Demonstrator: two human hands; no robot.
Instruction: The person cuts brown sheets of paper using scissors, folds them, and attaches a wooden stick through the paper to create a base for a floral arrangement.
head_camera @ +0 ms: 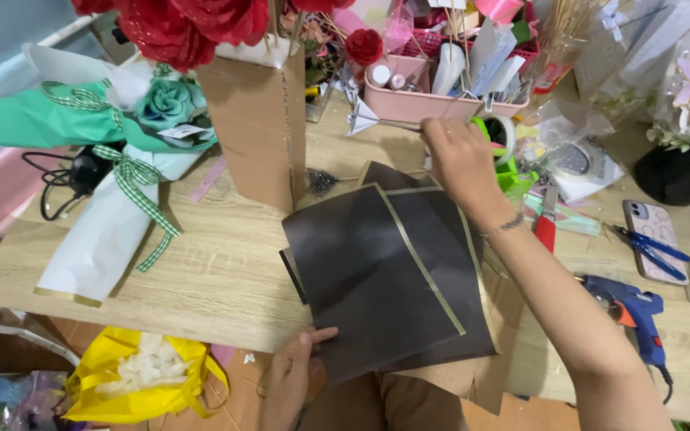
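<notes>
Sheets of dark brown wrapping paper with gold edges (385, 271) lie stacked and fanned on the wooden table (225, 271), their lower corners hanging over its near edge. My left hand (289, 375) pinches the bottom-left corner of these sheets, thumb on top and fingers curled beneath. My right hand (458, 160) reaches past the far edge of the sheets, closed around a thin stick with a small folded white paper piece at its tip (365, 120). Just beyond the sheets stands a tall cardboard box (257, 120) with red artificial roses (177, 24) above it. Left of the sheets lies a bouquet wrapped in white and green paper with a checked ribbon (113, 183). Beyond my right hand sits a pink basket of craft supplies (425, 100). Right of the sheets lie a red-handled cutter (546, 219), a phone (652, 239) and a blue glue gun (632, 311). Below the table's near edge a yellow bag (137, 375) rests on the floor.
</notes>
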